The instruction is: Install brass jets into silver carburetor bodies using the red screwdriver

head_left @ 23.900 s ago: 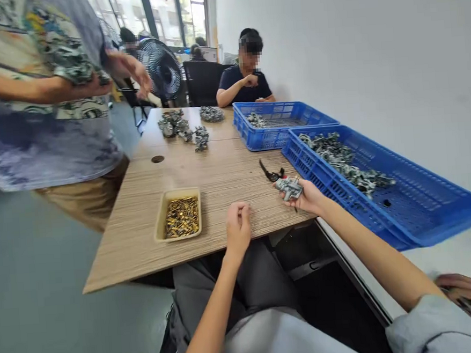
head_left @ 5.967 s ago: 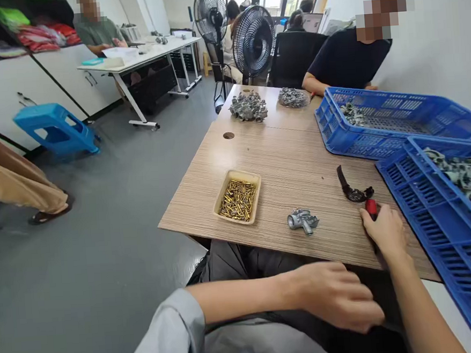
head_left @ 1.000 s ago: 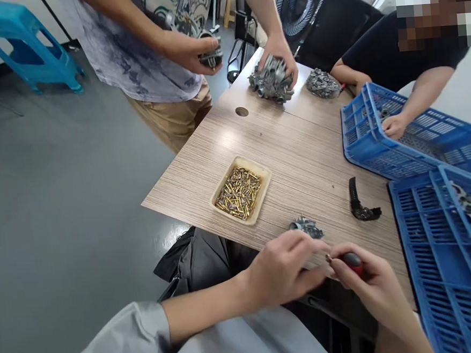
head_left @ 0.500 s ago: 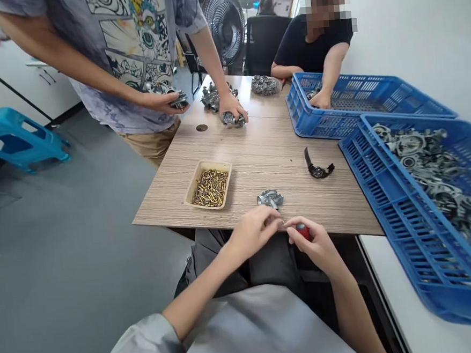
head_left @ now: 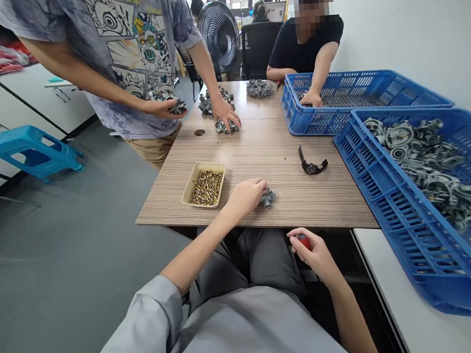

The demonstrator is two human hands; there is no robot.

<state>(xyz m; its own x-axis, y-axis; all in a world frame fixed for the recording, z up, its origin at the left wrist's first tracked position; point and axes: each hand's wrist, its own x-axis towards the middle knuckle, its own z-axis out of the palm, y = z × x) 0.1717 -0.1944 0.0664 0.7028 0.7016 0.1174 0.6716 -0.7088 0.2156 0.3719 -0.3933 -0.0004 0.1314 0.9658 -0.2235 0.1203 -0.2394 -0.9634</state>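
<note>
Casting (head_left: 267, 198), grey metal, rests on the table (head_left: 257, 148) near its front edge in the head view, partly covered by the left hand (head_left: 248, 193). That hand's fingers bend down over it; whether they pinch it or merely touch it I cannot tell, the thumb being hidden. The right hand (head_left: 315, 252) is curled around a red handle (head_left: 303, 241), just off the front edge, above the lap; whatever tip the handle has is out of sight. Toward the front left corner stands a tub (head_left: 185, 196) of brass pieces (head_left: 207, 189); a black watch (head_left: 312, 167) lies nearer the right edge, by a blue crate (head_left: 382, 198). The step in hand seems to be taking up the casting with the handle ready. By my judgement, the next move calls for a secure left-hand hold before bringing the two together.
</note>
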